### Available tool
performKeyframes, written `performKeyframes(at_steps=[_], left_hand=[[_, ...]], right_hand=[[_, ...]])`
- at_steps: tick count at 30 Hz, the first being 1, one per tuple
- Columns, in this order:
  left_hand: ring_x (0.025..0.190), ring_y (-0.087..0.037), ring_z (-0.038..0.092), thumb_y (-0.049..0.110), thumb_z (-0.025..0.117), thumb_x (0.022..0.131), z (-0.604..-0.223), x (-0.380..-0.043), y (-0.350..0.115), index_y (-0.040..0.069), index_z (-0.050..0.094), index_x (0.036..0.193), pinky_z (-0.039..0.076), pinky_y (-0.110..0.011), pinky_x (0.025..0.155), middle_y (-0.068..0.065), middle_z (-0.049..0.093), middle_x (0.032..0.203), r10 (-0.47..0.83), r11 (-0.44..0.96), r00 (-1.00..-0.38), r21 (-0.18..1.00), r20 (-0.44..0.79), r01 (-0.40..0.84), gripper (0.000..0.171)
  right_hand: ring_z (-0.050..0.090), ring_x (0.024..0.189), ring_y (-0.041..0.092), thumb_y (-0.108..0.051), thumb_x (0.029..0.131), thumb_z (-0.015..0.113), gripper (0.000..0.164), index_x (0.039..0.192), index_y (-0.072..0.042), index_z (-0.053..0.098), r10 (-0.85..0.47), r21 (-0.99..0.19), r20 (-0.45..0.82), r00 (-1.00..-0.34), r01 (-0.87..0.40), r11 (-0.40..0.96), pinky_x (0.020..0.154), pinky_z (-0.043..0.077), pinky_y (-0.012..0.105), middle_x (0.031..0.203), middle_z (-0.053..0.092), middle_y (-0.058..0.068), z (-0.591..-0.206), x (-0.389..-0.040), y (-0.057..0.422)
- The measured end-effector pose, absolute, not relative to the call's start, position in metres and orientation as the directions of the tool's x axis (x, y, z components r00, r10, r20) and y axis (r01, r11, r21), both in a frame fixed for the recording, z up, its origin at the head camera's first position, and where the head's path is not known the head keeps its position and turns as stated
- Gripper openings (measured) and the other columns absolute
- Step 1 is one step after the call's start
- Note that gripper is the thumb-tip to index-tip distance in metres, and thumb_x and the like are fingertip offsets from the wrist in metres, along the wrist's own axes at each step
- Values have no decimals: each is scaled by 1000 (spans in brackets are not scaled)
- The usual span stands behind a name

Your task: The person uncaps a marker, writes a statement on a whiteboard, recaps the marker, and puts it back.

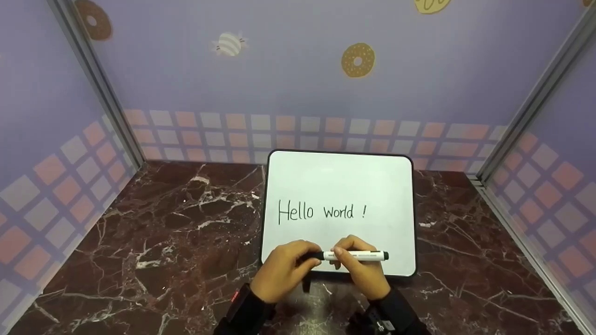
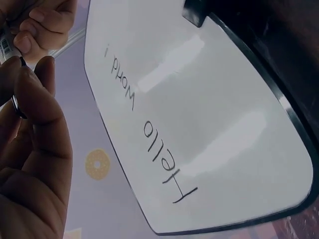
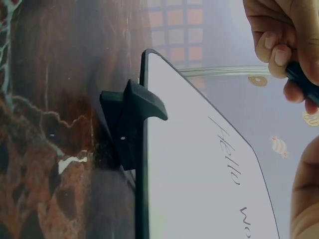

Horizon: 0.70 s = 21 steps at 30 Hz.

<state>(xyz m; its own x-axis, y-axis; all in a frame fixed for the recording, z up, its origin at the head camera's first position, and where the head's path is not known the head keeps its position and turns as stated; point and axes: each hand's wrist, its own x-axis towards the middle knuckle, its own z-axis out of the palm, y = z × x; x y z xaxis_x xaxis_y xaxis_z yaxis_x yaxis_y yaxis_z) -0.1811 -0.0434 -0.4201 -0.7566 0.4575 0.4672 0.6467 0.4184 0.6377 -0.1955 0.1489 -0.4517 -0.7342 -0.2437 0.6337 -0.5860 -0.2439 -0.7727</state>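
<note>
A white marker with a black cap [image 1: 368,256] lies level between the two hands, over the lower edge of a whiteboard [image 1: 335,181]. My left hand [image 1: 286,270] pinches the black cap [image 3: 299,79] between thumb and fingers. The right hand [image 1: 362,267] grips the white barrel, whose black end sticks out to the right. Behind the hands, the black-framed board leans back and bears the handwritten words "Hello world !" [image 1: 321,212] in black. In the left wrist view the left fingers partly cover the marker.
A black stand clip [image 3: 134,119] grips the board's lower edge. The board stands on a dark red marbled tabletop [image 1: 186,242]. Purple walls [image 1: 288,83] with printed sweets and a checked band close off the back and both sides, with metal posts [image 1: 102,93] at the corners.
</note>
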Motion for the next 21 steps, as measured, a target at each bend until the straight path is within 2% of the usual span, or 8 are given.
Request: performKeyframes(at_steps=[3, 9, 14, 21], left_hand=[[68, -2, 51, 21, 62, 87, -419, -180, -42, 11, 67, 98, 46, -17, 62, 5, 64, 87, 446, 382, -744, 646, 497, 661, 16], [65, -2, 50, 22, 61, 87, -419, -178, -41, 10, 67, 99, 48, -21, 61, 5, 65, 86, 425, 345, -736, 657, 528, 670, 18], [65, -3, 51, 21, 62, 86, -420, -178, -40, 11, 67, 99, 47, -18, 61, 5, 65, 86, 417, 319, -733, 669, 537, 671, 17], [62, -3, 50, 21, 62, 86, -418, -178, -39, 9, 67, 99, 46, -17, 58, 6, 65, 83, 418, 288, -741, 697, 526, 657, 18]], right_hand=[[51, 55, 19, 18, 85, 44, 15, 78, 8, 51, -246, -746, 664, -706, -601, -287, 47, 41, 26, 70, 57, 8, -449, -195, 149], [51, 55, 23, 20, 84, 40, 16, 82, 10, 52, -284, -730, 682, -674, -598, -332, 45, 41, 30, 70, 53, 15, -447, -195, 149], [50, 54, 25, 22, 84, 40, 16, 81, 11, 50, -290, -729, 681, -672, -586, -353, 44, 42, 32, 70, 52, 15, -447, -195, 149], [51, 53, 24, 20, 84, 40, 16, 79, 9, 49, -274, -729, 679, -681, -583, -358, 47, 42, 28, 72, 55, 12, -446, -194, 149]])
